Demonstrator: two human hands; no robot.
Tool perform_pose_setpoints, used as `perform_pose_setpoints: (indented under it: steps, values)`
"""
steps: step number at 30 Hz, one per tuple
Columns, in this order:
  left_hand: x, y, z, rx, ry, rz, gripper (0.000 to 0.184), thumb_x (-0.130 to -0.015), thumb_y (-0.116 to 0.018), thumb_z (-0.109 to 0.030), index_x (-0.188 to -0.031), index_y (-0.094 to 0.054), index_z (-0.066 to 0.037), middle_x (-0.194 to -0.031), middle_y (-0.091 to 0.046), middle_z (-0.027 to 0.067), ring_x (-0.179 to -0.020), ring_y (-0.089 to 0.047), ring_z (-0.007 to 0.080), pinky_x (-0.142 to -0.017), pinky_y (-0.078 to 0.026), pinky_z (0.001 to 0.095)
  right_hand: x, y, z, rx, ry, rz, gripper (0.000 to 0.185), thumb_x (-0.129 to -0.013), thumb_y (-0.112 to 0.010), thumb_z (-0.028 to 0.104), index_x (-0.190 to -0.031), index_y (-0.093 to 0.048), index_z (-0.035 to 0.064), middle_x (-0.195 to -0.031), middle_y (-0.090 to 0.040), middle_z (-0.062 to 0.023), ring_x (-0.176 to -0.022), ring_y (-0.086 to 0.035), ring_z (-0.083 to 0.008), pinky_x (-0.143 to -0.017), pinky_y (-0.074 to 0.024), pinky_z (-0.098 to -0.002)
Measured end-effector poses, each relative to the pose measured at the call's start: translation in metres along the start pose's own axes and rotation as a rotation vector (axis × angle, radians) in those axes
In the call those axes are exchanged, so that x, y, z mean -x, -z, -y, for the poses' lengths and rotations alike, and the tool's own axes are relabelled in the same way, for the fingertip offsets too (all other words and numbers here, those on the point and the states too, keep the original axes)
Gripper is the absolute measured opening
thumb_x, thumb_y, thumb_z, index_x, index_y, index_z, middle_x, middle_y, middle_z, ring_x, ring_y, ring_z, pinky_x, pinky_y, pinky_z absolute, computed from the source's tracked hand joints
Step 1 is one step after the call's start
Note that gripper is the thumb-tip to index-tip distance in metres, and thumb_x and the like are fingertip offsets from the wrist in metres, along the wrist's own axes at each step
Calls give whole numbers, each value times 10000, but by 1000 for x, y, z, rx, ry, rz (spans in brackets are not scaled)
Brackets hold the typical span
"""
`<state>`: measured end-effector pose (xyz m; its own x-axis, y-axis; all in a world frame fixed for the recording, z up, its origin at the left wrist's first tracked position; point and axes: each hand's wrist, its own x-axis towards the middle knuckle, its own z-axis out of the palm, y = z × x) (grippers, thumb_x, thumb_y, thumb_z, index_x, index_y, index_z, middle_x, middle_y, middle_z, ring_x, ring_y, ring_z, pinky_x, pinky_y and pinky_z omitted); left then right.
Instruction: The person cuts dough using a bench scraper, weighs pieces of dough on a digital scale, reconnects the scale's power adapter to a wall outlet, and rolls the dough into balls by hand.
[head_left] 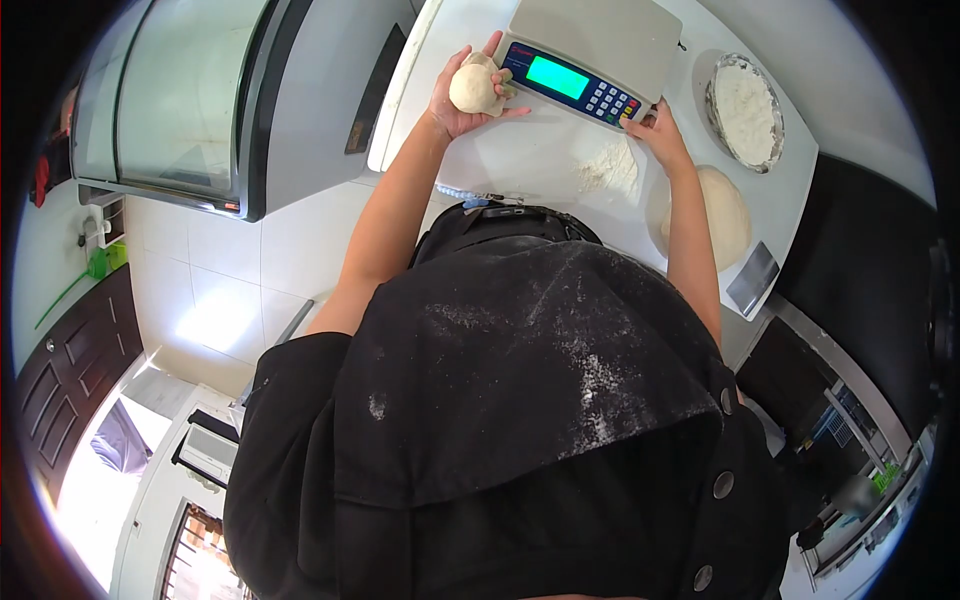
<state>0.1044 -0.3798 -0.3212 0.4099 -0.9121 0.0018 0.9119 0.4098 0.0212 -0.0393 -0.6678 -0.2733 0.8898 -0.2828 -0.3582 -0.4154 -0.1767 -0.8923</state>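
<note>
My left hand (pixel 455 105) cradles a smooth, pale ball of dough (pixel 473 88) at the left edge of a digital scale (pixel 600 35). Its fingers curve around the dough, some of them stretched outward. At the scale's front right corner is my right hand (pixel 660 135), with the thumb at the lower keys and the other fingers along the side. A green display (pixel 557 77) glows on the scale's front panel, but its digits are not readable. Under my right forearm lies a large mound of dough (pixel 725 215), partly hidden by the arm.
Loose flour (pixel 612 168) is scattered on the white table (pixel 540 150) before the scale. A metal bowl of flour (pixel 745 112) stands at the right, and a flat metal scraper (pixel 753 278) lies near the table's right corner. A glass-fronted display case (pixel 180 100) stands to the left.
</note>
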Motion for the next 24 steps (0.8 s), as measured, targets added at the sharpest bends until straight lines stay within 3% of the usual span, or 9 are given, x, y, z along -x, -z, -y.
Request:
perform_pose_setpoints:
  steps: [8,19,24]
  values:
    - [2,-3,1,-29,0,-6,461,-906,-391,-467,-1345,-389,-326,-780,-511,56,-703,-568,186,-966,-302,655,-6,-1,-11,285,276,-25,662,-687,-695,-16,-1243,-334,-13,-948,-556,-141,-797,-578,-215,-685,-502,-274]
    - [2,1,0,-6,2,-7,461,-907,-385,-469,-1345,-388,-324,-780,-509,55,-703,-570,189,-969,-294,660,0,-1,3,244,263,44,679,-700,-687,-20,-1262,-306,-5,-994,-540,-158,-763,-582,-202,-685,-518,-291]
    - [1,3,0,-5,6,8,459,-909,-382,-466,-1345,-388,-322,-784,-505,56,-704,-565,189,-969,-294,661,3,-1,10,56,79,80,650,-742,-661,-12,-1281,-299,23,-1021,-531,-165,-771,-584,-203,-665,-533,-287]
